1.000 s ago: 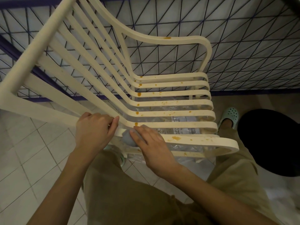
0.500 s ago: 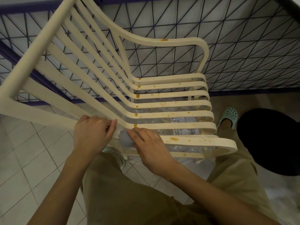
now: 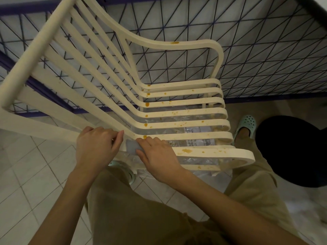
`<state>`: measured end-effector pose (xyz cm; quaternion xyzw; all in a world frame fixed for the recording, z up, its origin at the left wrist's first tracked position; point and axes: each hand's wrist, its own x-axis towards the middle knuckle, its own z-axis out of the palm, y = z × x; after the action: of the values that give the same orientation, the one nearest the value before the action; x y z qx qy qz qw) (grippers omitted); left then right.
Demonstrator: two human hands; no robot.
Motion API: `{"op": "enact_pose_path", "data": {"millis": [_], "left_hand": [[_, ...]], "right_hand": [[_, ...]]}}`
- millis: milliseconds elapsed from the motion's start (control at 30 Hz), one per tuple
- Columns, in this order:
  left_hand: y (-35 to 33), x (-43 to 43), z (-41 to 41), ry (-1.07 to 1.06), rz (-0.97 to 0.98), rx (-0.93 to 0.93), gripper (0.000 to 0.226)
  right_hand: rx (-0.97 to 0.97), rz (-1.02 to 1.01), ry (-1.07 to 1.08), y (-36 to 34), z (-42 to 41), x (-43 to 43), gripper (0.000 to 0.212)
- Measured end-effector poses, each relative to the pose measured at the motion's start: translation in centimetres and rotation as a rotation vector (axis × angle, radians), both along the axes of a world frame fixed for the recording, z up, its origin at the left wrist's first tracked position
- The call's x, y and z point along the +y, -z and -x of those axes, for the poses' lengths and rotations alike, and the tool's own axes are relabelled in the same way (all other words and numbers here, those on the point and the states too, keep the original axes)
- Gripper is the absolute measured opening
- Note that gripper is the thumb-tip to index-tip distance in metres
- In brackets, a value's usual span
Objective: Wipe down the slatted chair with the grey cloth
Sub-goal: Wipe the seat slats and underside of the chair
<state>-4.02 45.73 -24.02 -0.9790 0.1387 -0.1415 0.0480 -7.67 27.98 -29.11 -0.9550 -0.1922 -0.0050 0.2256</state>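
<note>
A cream slatted chair (image 3: 185,112) fills the upper view, its seat slats and near armrest spotted with orange stains. My left hand (image 3: 96,147) grips the nearest slat where backrest meets seat, fingers curled over it. My right hand (image 3: 157,154) presses a small grey cloth (image 3: 131,146) against the near armrest, just left of a large orange stain (image 3: 187,150). Most of the cloth is hidden under my fingers.
A dark blue wire-grid fence (image 3: 247,59) stands right behind the chair. Clear plastic sheeting (image 3: 194,129) lies under the seat. A black round object (image 3: 292,149) sits at the right beside my green clog (image 3: 246,123). White tiled floor (image 3: 26,174) spreads to the left.
The right hand with the cloth has shifted slightly left along the armrest toward the left hand. The left hand keeps its grip on the slat.
</note>
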Motion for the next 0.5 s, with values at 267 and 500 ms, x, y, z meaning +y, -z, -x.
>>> {"op": "enact_pose_path", "data": {"millis": [267, 500], "left_hand": [[0.7, -0.6, -0.1, 0.0, -0.022, 0.04, 0.053], [1.9, -2.0, 0.4, 0.059, -0.022, 0.077, 0.047]], "right_hand": [[0.016, 0.017, -0.028, 0.5, 1.8, -2.4, 0.045], [0.061, 0.01, 0.056, -0.7, -0.9, -1.0, 0.035]]}}
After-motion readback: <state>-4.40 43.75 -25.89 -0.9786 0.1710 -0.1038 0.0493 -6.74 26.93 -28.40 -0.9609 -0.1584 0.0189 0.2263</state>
